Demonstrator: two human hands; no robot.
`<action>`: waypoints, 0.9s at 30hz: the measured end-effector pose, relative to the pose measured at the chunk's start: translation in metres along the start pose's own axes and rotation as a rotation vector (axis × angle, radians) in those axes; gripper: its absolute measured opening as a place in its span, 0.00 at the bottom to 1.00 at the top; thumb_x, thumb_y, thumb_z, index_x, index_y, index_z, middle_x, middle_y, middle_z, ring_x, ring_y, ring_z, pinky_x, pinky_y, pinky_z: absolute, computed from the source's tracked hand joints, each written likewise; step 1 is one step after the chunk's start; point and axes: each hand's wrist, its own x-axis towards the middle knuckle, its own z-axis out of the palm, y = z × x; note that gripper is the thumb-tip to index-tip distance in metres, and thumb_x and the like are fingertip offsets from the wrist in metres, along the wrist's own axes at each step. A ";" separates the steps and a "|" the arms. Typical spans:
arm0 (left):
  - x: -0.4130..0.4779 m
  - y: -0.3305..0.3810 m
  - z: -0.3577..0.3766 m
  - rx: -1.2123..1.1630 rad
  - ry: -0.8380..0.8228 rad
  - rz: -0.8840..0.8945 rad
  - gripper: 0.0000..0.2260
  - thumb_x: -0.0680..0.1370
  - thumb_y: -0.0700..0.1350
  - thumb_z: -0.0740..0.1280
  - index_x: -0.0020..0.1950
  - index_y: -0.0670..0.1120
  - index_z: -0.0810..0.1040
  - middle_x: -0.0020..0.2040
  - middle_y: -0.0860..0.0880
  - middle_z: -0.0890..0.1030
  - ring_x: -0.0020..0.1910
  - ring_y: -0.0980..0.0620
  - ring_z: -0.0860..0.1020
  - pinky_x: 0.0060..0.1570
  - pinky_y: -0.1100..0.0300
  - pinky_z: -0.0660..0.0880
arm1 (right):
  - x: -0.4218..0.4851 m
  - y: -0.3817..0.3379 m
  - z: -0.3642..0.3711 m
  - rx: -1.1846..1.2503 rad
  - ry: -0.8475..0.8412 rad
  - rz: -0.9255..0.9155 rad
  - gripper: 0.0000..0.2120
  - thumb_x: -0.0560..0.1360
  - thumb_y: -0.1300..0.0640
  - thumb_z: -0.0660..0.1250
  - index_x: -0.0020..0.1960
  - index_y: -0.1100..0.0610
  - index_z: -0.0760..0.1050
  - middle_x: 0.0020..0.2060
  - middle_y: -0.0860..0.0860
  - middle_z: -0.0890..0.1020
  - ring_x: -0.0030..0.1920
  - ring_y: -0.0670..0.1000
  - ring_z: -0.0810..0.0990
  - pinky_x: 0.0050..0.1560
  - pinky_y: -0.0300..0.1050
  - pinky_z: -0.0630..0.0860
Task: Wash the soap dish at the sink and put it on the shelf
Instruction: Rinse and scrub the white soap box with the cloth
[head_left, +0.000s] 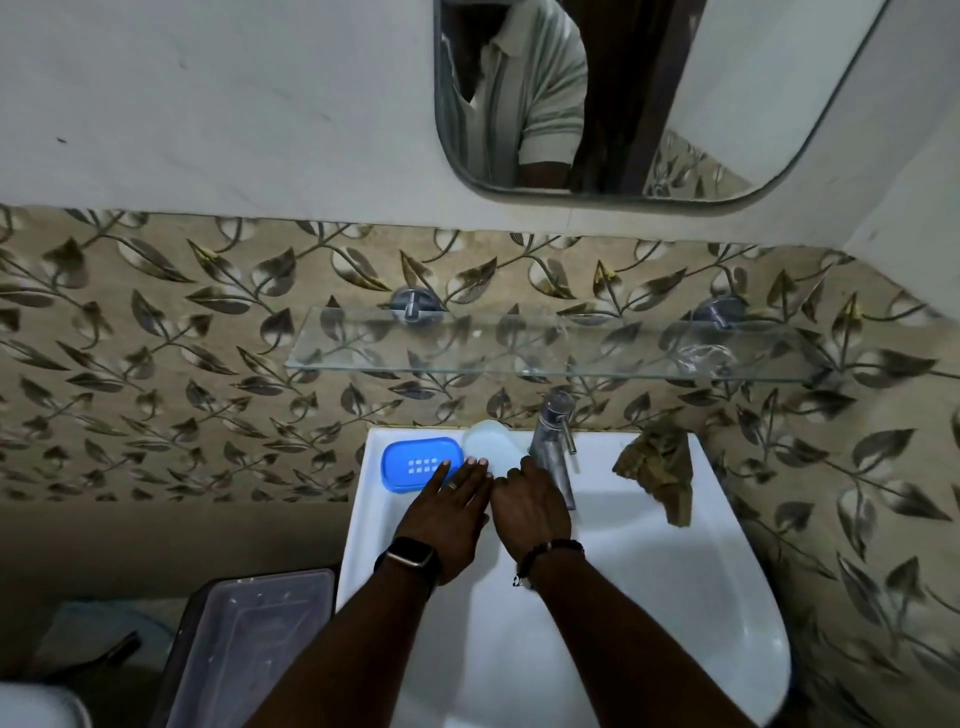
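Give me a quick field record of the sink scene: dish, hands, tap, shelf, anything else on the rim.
soap dish: blue, on sink rim, back left
left hand: open, fingertips at dish edge
right hand: beside tap, grip unclear
white cup: between dish and tap
cloth: rim, right of tap
shelf: glass, above sink
water: none visible

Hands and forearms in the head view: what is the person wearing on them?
Both forearms are bare, with no sleeves in view. The left hand has a ring on one finger and a dark-strapped smartwatch with a rectangular metallic case on its wrist. The right hand has a dark beaded bracelet at the wrist. No gloves.
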 end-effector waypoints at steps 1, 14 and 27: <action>0.003 0.000 0.003 -0.001 -0.013 -0.007 0.23 0.77 0.51 0.60 0.71 0.44 0.75 0.72 0.45 0.74 0.72 0.46 0.72 0.76 0.45 0.57 | 0.000 0.001 -0.001 -0.004 0.006 0.006 0.08 0.69 0.64 0.62 0.35 0.57 0.79 0.30 0.56 0.81 0.42 0.61 0.81 0.50 0.56 0.79; -0.011 0.002 0.002 -0.114 0.074 -0.005 0.24 0.75 0.49 0.64 0.70 0.44 0.75 0.71 0.45 0.75 0.68 0.44 0.76 0.68 0.49 0.68 | -0.019 -0.004 -0.004 0.092 0.205 -0.004 0.11 0.57 0.63 0.76 0.35 0.52 0.80 0.28 0.50 0.78 0.27 0.51 0.78 0.23 0.40 0.71; -0.085 0.030 0.001 -0.241 0.122 -0.096 0.21 0.78 0.46 0.62 0.70 0.44 0.75 0.71 0.45 0.75 0.62 0.43 0.80 0.50 0.55 0.79 | -0.106 -0.021 0.004 0.239 0.320 0.016 0.10 0.66 0.66 0.59 0.37 0.53 0.75 0.33 0.49 0.78 0.32 0.52 0.79 0.27 0.42 0.72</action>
